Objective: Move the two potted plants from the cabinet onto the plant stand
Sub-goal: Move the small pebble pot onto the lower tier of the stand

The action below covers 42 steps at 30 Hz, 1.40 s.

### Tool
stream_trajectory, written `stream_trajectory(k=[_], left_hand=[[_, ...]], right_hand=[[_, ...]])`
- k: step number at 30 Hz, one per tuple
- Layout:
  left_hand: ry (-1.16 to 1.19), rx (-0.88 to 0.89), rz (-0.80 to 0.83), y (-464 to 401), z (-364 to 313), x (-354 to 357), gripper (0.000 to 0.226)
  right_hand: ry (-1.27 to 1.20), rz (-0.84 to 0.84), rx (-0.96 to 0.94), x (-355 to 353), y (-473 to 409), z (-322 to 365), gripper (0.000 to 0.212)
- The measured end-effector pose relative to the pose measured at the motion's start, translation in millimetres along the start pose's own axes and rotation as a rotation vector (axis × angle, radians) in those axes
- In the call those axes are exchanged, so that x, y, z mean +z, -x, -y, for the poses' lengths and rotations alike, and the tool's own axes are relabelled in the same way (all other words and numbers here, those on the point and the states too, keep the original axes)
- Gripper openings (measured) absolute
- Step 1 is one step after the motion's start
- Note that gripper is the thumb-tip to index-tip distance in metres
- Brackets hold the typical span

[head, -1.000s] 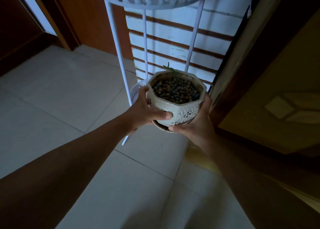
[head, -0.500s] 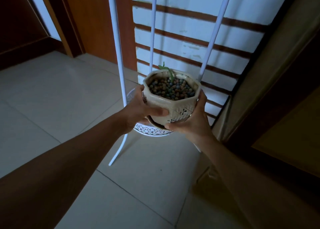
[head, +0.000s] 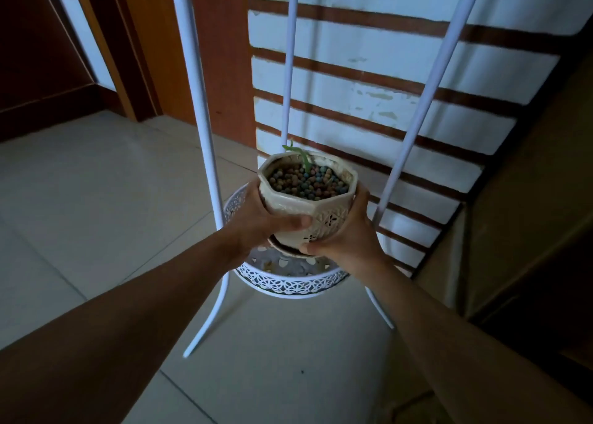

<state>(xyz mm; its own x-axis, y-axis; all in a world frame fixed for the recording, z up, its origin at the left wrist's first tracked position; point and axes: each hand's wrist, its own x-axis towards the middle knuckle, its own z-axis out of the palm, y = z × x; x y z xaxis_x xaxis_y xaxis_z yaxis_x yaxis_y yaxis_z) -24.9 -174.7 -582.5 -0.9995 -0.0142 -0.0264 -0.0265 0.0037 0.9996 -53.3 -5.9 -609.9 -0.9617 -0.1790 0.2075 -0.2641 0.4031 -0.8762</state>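
Observation:
A cream octagonal potted plant [head: 316, 210], filled with brown and blue pebbles and a small green sprout, sits on a saucer and is held between both hands. My left hand [head: 256, 223] grips its left side with the thumb across the front. My right hand [head: 348, 235] cups its right side and the saucer. The pot hangs just above the lower round tray [head: 290, 284] of the white plant stand, between the stand's thin legs [head: 200, 109]. The second potted plant is out of view.
A white wall with brown stripes [head: 385, 70] stands behind the stand. A wooden cabinet [head: 526, 199] rises at the right, a wooden door frame [head: 138, 54] at the back left. Light floor tiles [head: 96, 199] spread out to the left and front.
The view has tilted down and closer; the stand's top basket has left the frame. Both hands have carried the pot lower, over the lower tray, which now shows fully beneath it.

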Motion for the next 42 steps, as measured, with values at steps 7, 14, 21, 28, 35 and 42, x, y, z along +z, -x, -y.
stream_trajectory(k=[7, 14, 21, 28, 35, 42], left_hand=[[-0.028, 0.06, 0.018, -14, 19, -7, 0.073], [-0.023, 0.052, -0.01, -19, 29, -8, 0.081], [-0.051, 0.067, -0.035, -19, 30, -7, 0.095], [-0.098, 0.059, -0.128, -10, 26, 0, 0.108], [-0.005, -0.045, -0.131, 5, 23, 5, 0.051], [-0.024, -0.076, -0.269, 1, 24, 9, 0.049]], right_hand=[[0.229, -0.071, -0.011, 17, -8, -11, 0.128], [0.343, -0.1, -0.018, 23, -8, -13, 0.128], [0.395, -0.102, 0.016, 26, -6, -17, 0.129], [0.203, 0.098, 0.026, 16, -7, -11, 0.129], [-0.547, 0.205, 0.373, -7, -11, 5, 0.049], [-0.484, 0.061, 0.394, 6, -8, 12, 0.049]])
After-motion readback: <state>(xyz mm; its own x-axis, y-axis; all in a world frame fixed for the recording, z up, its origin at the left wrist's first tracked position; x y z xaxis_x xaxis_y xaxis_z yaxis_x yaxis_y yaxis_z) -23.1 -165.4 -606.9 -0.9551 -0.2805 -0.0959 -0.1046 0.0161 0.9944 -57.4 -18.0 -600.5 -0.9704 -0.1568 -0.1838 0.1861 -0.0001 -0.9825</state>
